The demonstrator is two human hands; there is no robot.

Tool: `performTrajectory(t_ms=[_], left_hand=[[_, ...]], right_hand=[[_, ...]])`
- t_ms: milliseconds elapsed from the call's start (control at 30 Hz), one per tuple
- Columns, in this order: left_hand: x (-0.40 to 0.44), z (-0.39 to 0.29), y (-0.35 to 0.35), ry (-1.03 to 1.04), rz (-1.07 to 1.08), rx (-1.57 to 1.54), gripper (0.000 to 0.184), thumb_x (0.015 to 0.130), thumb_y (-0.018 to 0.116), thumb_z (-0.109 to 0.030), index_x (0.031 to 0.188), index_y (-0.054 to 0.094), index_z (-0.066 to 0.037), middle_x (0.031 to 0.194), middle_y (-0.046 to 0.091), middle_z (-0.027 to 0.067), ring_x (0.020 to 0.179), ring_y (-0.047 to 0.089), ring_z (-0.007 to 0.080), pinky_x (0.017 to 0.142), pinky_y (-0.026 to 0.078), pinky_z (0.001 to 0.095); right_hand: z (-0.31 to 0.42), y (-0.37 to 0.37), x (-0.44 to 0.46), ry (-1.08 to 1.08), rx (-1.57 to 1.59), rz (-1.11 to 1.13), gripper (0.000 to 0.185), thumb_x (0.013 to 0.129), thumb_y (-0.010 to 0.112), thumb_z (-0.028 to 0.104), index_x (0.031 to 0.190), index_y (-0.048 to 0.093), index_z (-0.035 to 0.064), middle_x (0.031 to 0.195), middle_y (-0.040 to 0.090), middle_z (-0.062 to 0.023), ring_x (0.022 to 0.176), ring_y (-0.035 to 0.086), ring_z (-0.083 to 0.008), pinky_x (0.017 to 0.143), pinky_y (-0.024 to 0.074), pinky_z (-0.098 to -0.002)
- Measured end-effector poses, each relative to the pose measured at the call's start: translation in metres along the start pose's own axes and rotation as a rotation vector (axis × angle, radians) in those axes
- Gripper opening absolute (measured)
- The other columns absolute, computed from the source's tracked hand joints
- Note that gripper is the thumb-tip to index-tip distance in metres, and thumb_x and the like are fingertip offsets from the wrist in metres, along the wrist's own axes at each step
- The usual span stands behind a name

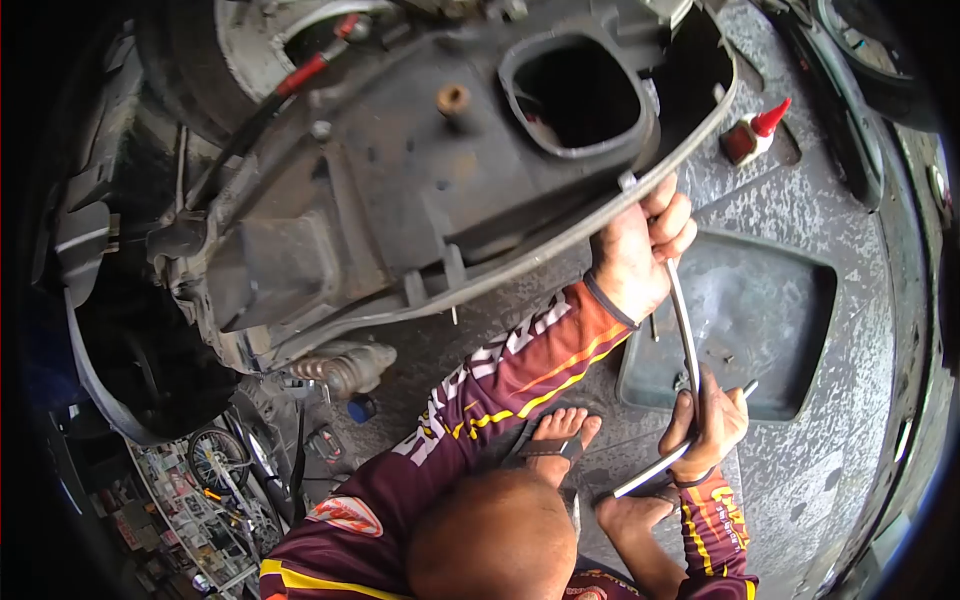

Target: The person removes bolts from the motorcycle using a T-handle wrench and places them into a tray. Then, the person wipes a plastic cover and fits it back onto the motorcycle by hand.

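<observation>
You have one pale, narrow strip point(682, 315) running between your hands, on the near right side of the large dark panel point(390, 185). Your left hand point(632, 250), the farther one, is curled closed against the panel's rim point(690, 148) with the strip's upper part in its fingers; whether it also grips the rim, I cannot tell. Your right hand point(708, 430), nearer and lower, is folded around the strip's bent part, above the shallow tray's point(790, 300) near left corner. The step in hand looks like guiding the strip at the rim; the next move seems to call for a steady left hold while the right keeps the slack untwisted. As for writing, bold white letters run along your left sleeve point(500, 380) and yellow ones down your right sleeve point(712, 525), too skewed to read surely; no label is legible on the red-tipped bottle point(747, 138), far right.
</observation>
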State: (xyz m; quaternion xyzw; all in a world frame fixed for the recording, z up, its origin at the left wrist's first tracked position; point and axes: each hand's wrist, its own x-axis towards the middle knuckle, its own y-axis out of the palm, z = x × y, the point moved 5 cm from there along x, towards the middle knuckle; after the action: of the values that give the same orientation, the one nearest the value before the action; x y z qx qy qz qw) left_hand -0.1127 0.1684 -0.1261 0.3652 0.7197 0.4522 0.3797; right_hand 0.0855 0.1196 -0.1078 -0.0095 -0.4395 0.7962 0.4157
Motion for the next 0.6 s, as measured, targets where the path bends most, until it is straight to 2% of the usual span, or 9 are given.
performTrajectory(t_ms=[167,333,400,467,533,600], left_hand=[[0.002,0.0,-0.003,0.006,-0.016,0.049,0.031,0.1,0.034,-0.038,0.079,0.042,-0.017,0.056,0.022,-0.0055,0.038,0.015,0.0073,0.034,0.017,0.0233],[0.001,-0.001,-0.005,0.004,-0.025,0.04,0.033,0.1,0.034,-0.042,0.079,0.043,-0.018,0.056,0.022,-0.0054,0.039,0.015,0.0074,0.034,0.016,0.0235],[0.003,-0.001,-0.004,0.002,0.044,0.11,0.034,0.1,0.034,-0.043,0.079,0.042,-0.018,0.056,0.022,-0.0052,0.039,0.015,0.0072,0.034,0.016,0.0236],[0.004,0.001,-0.009,0.014,-0.138,0.08,0.034,0.099,0.035,-0.043,0.078,0.042,-0.018,0.055,0.023,-0.0051,0.038,0.016,0.0073,0.034,0.016,0.023],[0.008,0.001,-0.01,0.007,-0.127,0.066,0.035,0.099,0.034,-0.043,0.077,0.042,-0.017,0.055,0.023,-0.005,0.039,0.017,0.0075,0.034,0.017,0.0237],[0.006,-0.002,-0.01,0.021,-0.028,0.167,0.035,0.099,0.037,-0.043,0.08,0.045,-0.015,0.058,0.033,-0.003,0.043,0.028,0.0088,0.038,0.027,0.0232]], right_hand=[[-0.001,0.001,-0.002,0.063,0.032,0.016,0.033,0.079,0.058,0.008,0.108,0.061,-0.0083,0.055,0.055,-0.0047,0.043,0.049,-0.0179,0.052,0.0322,-0.0307],[0.0,0.004,-0.004,0.143,0.101,0.014,0.032,0.082,0.056,0.01,0.107,0.061,-0.0085,0.056,0.056,-0.0053,0.046,0.052,-0.0178,0.054,0.0342,-0.0302],[0.001,0.004,-0.004,0.132,0.092,-0.01,0.032,0.081,0.056,0.011,0.106,0.061,-0.0084,0.056,0.056,-0.0061,0.046,0.052,-0.0183,0.055,0.0348,-0.0308],[-0.007,0.007,-0.005,0.11,0.126,-0.029,0.032,0.077,0.061,0.009,0.106,0.061,-0.0068,0.06,0.058,-0.0079,0.048,0.053,-0.0209,0.055,0.0364,-0.0319],[-0.013,0.006,-0.007,0.105,0.116,0.014,0.034,0.077,0.062,0.007,0.109,0.06,-0.0036,0.065,0.059,-0.009,0.053,0.055,-0.0247,0.057,0.0377,-0.0339],[-0.017,0.003,-0.005,0.106,0.071,0.117,0.035,0.079,0.063,0.008,0.112,0.059,0.0004,0.067,0.058,-0.0101,0.059,0.056,-0.028,0.061,0.0384,-0.0365]])
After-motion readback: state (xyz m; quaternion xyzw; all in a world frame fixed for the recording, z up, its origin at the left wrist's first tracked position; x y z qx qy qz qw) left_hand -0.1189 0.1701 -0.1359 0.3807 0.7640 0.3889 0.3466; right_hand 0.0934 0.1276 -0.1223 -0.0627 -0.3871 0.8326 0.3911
